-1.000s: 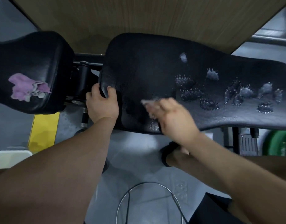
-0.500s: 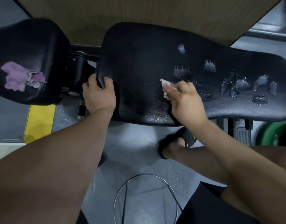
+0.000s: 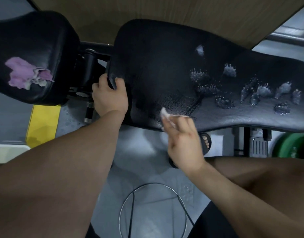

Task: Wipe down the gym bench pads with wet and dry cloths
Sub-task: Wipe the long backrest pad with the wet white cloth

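Left hand (image 3: 110, 98) clamps near-left corner of long black vinyl back pad (image 3: 165, 66). Right hand (image 3: 183, 143), blurred, pinches small white cloth (image 3: 165, 114) at fingertips on pad's near edge; water splashes (image 3: 261, 93) lie to its right. Crumpled purple cloth (image 3: 26, 73) rests on black seat pad (image 3: 36, 40), left of both hands.

black bench pad (image 3: 156, 66) carries water splashes (image 3: 261, 93); seat pad (image 3: 36, 40) carries purple cloth (image 3: 22, 73).

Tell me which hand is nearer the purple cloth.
Left. The left hand grips the long pad at its end, right of the purple cloth; the right hand, with a white cloth, is farther right at that pad's near edge.
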A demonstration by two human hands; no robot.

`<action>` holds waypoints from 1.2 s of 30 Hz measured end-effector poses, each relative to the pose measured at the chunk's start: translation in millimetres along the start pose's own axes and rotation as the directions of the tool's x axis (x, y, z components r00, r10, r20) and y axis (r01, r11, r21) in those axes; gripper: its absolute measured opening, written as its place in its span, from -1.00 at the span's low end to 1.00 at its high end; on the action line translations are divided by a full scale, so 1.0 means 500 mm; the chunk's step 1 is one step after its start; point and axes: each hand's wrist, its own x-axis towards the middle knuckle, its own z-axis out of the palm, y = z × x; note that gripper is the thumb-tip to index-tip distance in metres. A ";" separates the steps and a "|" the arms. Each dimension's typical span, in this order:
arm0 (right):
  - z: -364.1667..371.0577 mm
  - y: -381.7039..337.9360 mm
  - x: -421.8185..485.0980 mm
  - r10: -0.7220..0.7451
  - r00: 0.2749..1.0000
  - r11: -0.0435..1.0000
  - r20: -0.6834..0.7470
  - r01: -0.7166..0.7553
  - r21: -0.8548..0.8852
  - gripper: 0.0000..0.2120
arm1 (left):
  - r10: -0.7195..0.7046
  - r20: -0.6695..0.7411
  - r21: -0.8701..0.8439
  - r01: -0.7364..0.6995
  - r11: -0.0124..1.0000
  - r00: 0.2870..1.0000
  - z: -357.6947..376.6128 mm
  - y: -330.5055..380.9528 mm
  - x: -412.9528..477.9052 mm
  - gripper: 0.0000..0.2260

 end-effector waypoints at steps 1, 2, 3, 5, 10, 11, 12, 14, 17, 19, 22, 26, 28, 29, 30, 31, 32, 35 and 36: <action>0.015 -0.022 0.014 -0.048 0.999 0.998 0.027 0.046 0.046 -0.46 | 0.003 -0.004 0.003 -0.003 1.000 1.000 0.001 0.000 0.000 -0.53; 0.029 -0.038 0.029 -0.107 0.993 0.991 0.050 0.103 0.082 -0.53 | 0.008 -0.005 0.003 -0.008 1.000 1.000 0.002 -0.001 0.000 -0.54; 0.038 -0.045 0.045 -0.172 0.982 0.981 0.073 0.164 0.102 -0.59 | 0.015 -0.004 0.000 -0.015 1.000 1.000 0.002 -0.004 0.000 -0.55; 0.037 -0.024 0.086 -0.293 0.948 0.955 0.127 0.282 0.096 -0.63 | 0.021 -0.002 -0.006 -0.021 1.000 1.000 0.003 -0.007 0.000 -0.55; -0.014 0.122 0.256 -0.093 0.994 0.982 0.050 0.100 -0.160 -0.41 | 0.011 -0.013 -0.005 -0.011 1.000 1.000 0.002 -0.005 0.000 -0.56; -0.020 0.134 0.284 0.000 1.000 0.984 0.019 0.004 -0.176 -0.45 | 0.013 -0.009 -0.007 -0.013 1.000 1.000 0.001 -0.005 0.000 -0.56; -0.020 0.130 0.296 0.051 0.999 0.982 -0.003 -0.050 -0.184 -0.47 | 0.016 -0.004 -0.012 -0.016 1.000 1.000 0.000 -0.005 -0.001 -0.55; -0.010 0.094 0.272 0.000 1.000 0.980 0.002 0.000 -0.198 -0.41 | 0.018 0.003 -0.015 -0.018 1.000 1.000 -0.001 -0.005 -0.001 -0.54; 0.005 0.045 0.181 -0.243 0.965 0.967 0.104 0.249 -0.053 -0.45 | 0.005 -0.001 -0.008 -0.005 1.000 1.000 0.000 -0.004 0.000 -0.56; 0.002 0.059 0.184 -0.357 0.923 0.932 0.142 0.363 -0.018 -0.49 | 0.002 -0.012 0.000 -0.002 1.000 1.000 0.001 -0.004 0.001 -0.58; 0.005 0.115 0.295 -0.293 0.950 0.943 0.111 0.307 -0.133 -0.47 | 0.014 -0.002 0.004 -0.014 1.000 1.000 0.002 -0.005 0.003 -0.60; 0.021 0.125 0.397 -0.014 1.000 0.991 -0.010 0.013 -0.135 -0.58 | 0.015 0.009 0.018 -0.015 1.000 1.000 -0.002 -0.001 0.000 -0.61; 0.031 0.092 0.361 -0.047 0.999 0.987 0.008 0.048 -0.154 -0.48 | 0.009 0.018 0.016 -0.009 1.000 1.000 -0.005 0.001 0.000 -0.62; 0.032 0.069 0.327 -0.095 0.995 0.984 0.033 0.098 -0.147 -0.44 | 0.003 0.023 0.014 -0.004 1.000 1.000 -0.006 0.001 0.001 -0.62; 0.032 0.044 0.288 -0.148 0.987 0.980 0.058 0.154 -0.124 -0.42 | 0.002 0.030 0.013 -0.003 1.000 1.000 -0.007 0.001 0.002 -0.62; 0.033 0.021 0.247 -0.200 0.977 0.974 0.078 0.207 -0.088 -0.41 | 0.006 0.036 0.013 -0.006 1.000 0.999 -0.007 0.001 0.003 -0.62; 0.033 -0.001 0.207 -0.239 0.967 0.969 0.094 0.244 -0.047 -0.42 | 0.008 0.043 0.014 -0.009 1.000 0.999 -0.008 0.001 0.004 -0.62; 0.038 -0.037 0.133 -0.241 0.964 0.971 0.115 0.239 0.026 -0.53 | -0.012 0.086 0.010 0.011 1.000 0.996 -0.016 0.007 0.006 -0.62; 0.038 -0.044 0.122 -0.225 0.966 0.974 0.125 0.224 0.020 -0.54 | -0.018 0.109 0.012 0.017 1.000 0.994 -0.022 0.011 0.005 -0.61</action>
